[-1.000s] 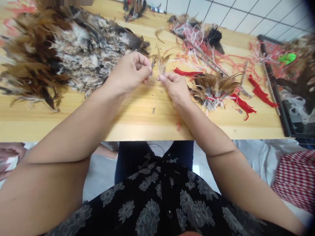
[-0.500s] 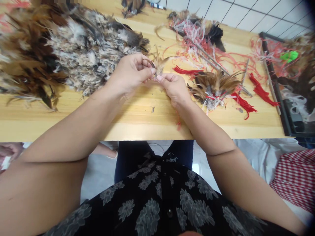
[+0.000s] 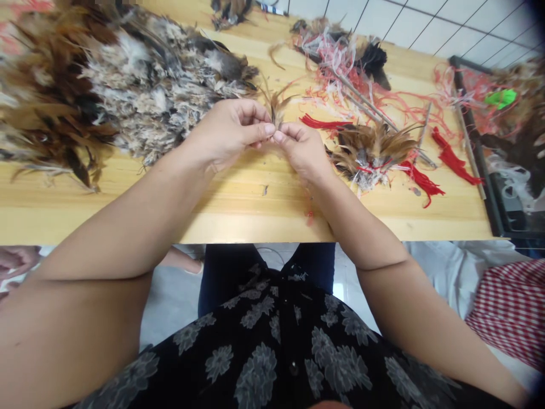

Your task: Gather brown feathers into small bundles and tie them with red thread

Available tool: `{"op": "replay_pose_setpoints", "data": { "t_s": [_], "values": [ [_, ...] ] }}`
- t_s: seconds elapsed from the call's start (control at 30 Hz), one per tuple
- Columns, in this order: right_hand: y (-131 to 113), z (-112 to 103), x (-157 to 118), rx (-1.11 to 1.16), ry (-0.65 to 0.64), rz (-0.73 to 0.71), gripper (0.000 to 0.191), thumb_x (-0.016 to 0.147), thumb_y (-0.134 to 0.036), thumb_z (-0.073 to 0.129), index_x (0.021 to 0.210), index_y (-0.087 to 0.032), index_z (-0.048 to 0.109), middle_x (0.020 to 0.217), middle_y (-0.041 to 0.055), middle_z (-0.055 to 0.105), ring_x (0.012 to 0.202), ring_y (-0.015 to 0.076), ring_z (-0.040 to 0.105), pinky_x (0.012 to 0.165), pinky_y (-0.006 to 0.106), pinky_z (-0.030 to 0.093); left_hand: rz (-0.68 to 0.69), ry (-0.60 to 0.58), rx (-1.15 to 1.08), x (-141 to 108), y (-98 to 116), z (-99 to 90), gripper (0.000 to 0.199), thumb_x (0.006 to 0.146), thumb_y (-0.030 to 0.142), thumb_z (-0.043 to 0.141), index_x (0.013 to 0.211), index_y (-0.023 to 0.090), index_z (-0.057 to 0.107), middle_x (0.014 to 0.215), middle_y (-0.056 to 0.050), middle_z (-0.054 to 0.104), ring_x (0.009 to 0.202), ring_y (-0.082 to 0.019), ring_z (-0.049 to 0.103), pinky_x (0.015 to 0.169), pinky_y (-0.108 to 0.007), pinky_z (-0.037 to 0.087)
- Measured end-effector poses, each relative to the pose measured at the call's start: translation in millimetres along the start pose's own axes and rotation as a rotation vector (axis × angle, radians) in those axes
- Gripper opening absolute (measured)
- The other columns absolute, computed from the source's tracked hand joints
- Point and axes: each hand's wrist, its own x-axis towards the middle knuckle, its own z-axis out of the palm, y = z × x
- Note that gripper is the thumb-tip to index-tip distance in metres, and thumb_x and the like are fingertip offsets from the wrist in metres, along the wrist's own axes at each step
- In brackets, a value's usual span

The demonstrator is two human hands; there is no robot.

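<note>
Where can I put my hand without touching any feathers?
Bare wood runs along the near edge of the table, below the feather heap, left hand and right hand. Another patch lies between the heap and the tangled strings. Right of the right hand is crowded: brown feathers, red tassels.

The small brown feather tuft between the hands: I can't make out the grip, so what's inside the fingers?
The left hand and right hand pinch the small brown feather tuft together. Its tips show above the fingers; its base is covered, so the grip cannot be seen.
</note>
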Motion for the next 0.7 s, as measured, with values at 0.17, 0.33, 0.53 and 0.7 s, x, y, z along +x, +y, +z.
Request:
{"op": "replay_pose_setpoints", "data": {
  "t_s": [0.17,0.33,0.53,0.7],
  "values": [
    [1.5,1.8,-1.0,0.049,-0.05,0.014,0.058,0.095,-0.074,0.093,0.09,-0.019,0.075,0.099,0.0035,0.082,0.102,0.018,0.074,0.104,0.035,0.063,0.029,0.03,0.032,2.1,-9.0,-2.4,0.045,0.084,0.017,0.119,0.08,0.016,0.073,0.073,0.001,0.076,0.064,-0.01,0.068,0.061,-0.018,0.049],
    [-9.2,1.7,-7.0,0.153,-0.106,0.007,0.064,0.086,-0.082,0.097,0.095,-0.021,0.08,0.104,0.0042,0.085,0.11,0.0197,0.077,0.107,0.036,0.065,0.027,0.015,0.013,3.9,-8.2,-10.5,0.043,0.088,0.012,0.112,0.078,0.016,0.071,0.073,0.003,0.07,0.065,-0.009,0.062,0.065,-0.019,0.047],
    [-24.3,1.9,-11.6,0.104,-0.104,0.045,0.065,0.087,-0.083,0.096,0.086,-0.021,0.075,0.088,0.0017,0.077,0.101,0.0198,0.074,0.097,0.034,0.064,-0.029,-0.048,0.093,1.1,8.3,-8.8,0.031,0.086,-0.005,0.088,0.076,0.017,0.068,0.072,0.003,0.066,0.067,-0.01,0.058,0.068,-0.022,0.043],
    [-26.1,-1.8,-8.6,-0.025,0.005,0.044,0.054,0.101,-0.068,0.092,0.083,-0.021,0.07,0.081,-0.0014,0.064,0.091,0.0158,0.064,0.092,0.03,0.059,0.139,0.127,0.421,-9.5,37.9,-29.4,0.014,0.085,0.011,0.089,0.09,0.023,0.085,0.084,-0.001,0.075,0.074,-0.016,0.062,0.076,-0.033,0.047]
  ]
}}
